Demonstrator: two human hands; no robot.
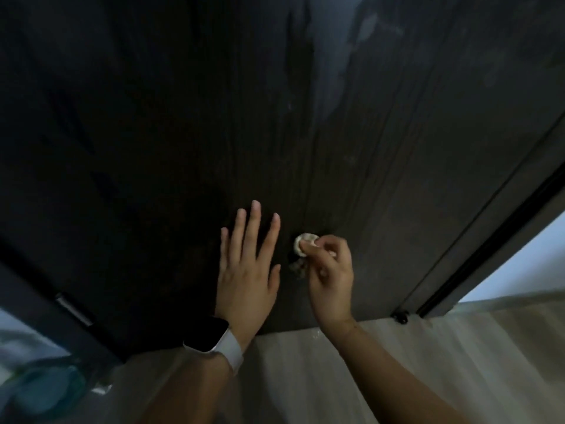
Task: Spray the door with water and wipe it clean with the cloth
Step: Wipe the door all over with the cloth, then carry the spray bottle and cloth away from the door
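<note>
A dark wooden door [214, 117] fills most of the view, with pale smears on its upper right part. My left hand [247, 267] lies flat on the door's lower part, fingers straight and spread. Just to its right, my right hand [330, 270] pinches a small bunched white cloth [302, 243] against the door surface. A smartwatch with a white band sits on my left wrist. No spray bottle is recognisable in view.
The door's lower edge meets a light tiled floor [428, 362]. A hinge [73, 310] shows at the lower left edge of the door, the frame [489, 240] runs along the right. A blurred teal object [42, 390] lies at the bottom left.
</note>
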